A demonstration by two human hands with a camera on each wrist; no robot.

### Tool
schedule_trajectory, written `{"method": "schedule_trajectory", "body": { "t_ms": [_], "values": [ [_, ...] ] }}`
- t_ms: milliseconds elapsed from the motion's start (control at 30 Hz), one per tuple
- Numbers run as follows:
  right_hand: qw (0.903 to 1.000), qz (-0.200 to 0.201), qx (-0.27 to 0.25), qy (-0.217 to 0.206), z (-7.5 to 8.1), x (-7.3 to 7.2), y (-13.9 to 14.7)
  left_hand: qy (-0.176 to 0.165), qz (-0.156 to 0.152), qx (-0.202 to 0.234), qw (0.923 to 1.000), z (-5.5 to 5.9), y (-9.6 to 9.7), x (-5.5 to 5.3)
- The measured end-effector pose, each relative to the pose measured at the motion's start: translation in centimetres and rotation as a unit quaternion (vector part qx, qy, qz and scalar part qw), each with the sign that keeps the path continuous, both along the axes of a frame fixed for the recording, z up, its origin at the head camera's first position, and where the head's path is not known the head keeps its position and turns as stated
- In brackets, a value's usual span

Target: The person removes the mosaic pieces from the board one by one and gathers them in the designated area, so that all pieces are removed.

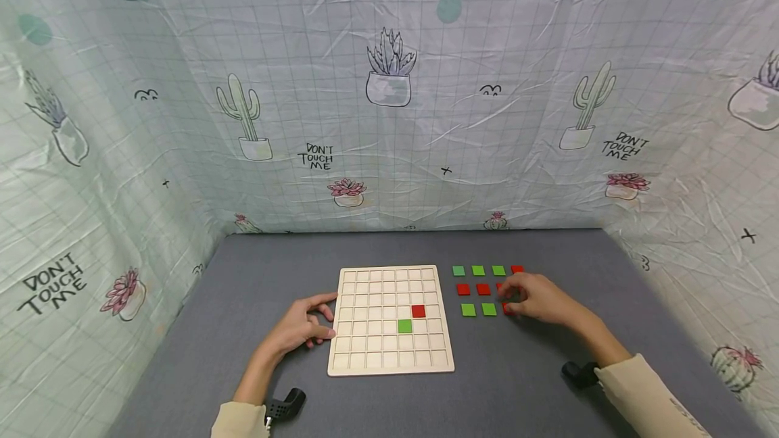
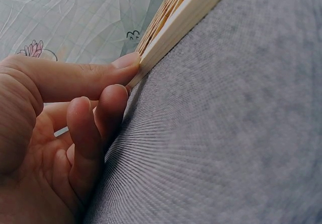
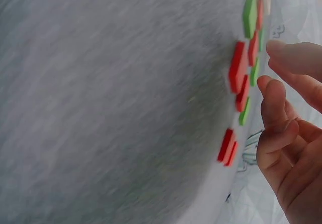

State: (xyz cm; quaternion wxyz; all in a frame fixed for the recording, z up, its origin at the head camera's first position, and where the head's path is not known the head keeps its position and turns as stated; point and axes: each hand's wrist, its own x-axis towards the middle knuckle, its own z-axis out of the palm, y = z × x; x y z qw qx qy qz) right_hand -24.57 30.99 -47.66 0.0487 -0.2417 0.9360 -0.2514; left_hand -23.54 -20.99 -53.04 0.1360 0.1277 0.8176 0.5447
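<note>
A pale wooden board [image 1: 365,343] with a grid of square cells lies on the table. One red tile [image 1: 418,311] and one green tile [image 1: 404,326] sit in neighbouring cells, diagonal to each other. My left hand [image 1: 298,323] rests at the board's left edge, index finger and thumb touching it apart from each other; in the left wrist view the thumb [image 2: 90,78] lies against the wooden side. Over the right end of the loose tiles hovers my right hand [image 1: 538,299], thumb and fingers parted with nothing between them. It partly hides a red tile [image 1: 508,309] below it.
Right of the board, loose tiles lie in three rows: green ones [image 1: 477,270] mostly at the back, red ones [image 1: 483,289] in the middle, green ones [image 1: 489,309] in front. Grey cloth covers the table [image 1: 389,404]. A patterned curtain [image 1: 426,134] encloses the back and sides.
</note>
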Motion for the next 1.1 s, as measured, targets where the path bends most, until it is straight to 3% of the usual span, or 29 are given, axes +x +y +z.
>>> {"method": "schedule_trajectory", "body": {
  "t_ms": [267, 633, 1100],
  "values": [
    [0.9994, 0.026, -0.023, 0.005, 0.7, -0.6, -2.5, -0.006, 0.0, 0.005, 1.0, 0.1, -0.2, 0.1],
    [0.9965, 0.067, -0.05, -0.003, 0.0, -1.8, -7.0, -0.016, 0.003, 0.009, 0.9998, 0.2, -0.1, 0.1],
    [0.9951, 0.098, -0.016, 0.001, -0.5, -2.4, -12.1, -0.011, 0.004, 0.01, 0.9999, 0.2, 0.0, 0.0]
  ]
}}
